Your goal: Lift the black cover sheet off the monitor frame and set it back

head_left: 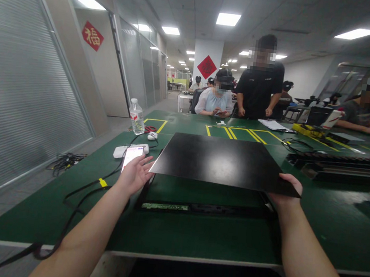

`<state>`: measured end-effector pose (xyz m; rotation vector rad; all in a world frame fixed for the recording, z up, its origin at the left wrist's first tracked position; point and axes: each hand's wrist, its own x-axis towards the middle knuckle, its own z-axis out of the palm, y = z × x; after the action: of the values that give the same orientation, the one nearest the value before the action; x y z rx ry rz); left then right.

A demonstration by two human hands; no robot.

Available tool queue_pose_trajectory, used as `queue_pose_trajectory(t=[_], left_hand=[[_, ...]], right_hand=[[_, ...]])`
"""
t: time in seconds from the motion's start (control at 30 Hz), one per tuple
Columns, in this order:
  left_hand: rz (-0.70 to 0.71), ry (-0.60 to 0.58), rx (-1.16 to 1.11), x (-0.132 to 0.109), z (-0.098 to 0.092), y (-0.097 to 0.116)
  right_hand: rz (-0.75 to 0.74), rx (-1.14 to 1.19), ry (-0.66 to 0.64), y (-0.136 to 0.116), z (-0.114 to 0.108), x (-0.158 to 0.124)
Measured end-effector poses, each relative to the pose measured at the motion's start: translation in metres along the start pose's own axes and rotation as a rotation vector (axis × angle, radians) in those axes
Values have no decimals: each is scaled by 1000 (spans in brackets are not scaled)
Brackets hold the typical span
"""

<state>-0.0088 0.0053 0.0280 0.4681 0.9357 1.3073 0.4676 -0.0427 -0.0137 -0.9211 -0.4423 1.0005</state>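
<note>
A thin, glossy black panel (219,160) is held level above the green table. My right hand (288,191) grips its near right corner, thumb on top and the other fingers hidden underneath. At the left near corner, my left hand (136,173) has its fingers stretched out; its fingertips are close to the panel's edge, and whether they touch it I cannot tell. Below the panel lies a dark rectangular frame (230,210), mostly covered, with a strip of green circuit board (165,207) along its near side.
Left on the table are a phone (132,153), a white device (121,152), a water bottle (137,117), red-handled scissors (150,129) and black cables (86,189). Dark bars (343,169) lie at right. A person in black (260,89) stands across the table, beside a seated person (215,99).
</note>
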Motion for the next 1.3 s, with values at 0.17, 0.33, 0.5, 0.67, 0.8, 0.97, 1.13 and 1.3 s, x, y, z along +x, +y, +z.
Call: queue_pose_trajectory(t=[0.17, 0.33, 0.5, 0.67, 0.8, 0.97, 1.13, 1.3], left_hand=[[-6, -86, -7, -2, 1, 0], [98, -91, 20, -8, 7, 0], [131, -108, 38, -9, 3, 1], [215, -117, 1, -4, -2, 0], [267, -106, -50, -2, -1, -1], [304, -76, -33, -4, 1, 0], [342, -74, -6, -5, 0, -1], [328, -74, -15, -3, -2, -2]], right_hand=[[115, -123, -43, -3, 8, -10], [168, -144, -87, -2, 18, -18], [121, -131, -154, 0, 22, -23], [175, -154, -200, -1, 24, -26], [297, -212, -218, 1, 28, -29], [362, -270, -196, 7, 24, -22], [245, -261, -112, 7, 15, -5], [161, -361, 41, 10, 16, -4]])
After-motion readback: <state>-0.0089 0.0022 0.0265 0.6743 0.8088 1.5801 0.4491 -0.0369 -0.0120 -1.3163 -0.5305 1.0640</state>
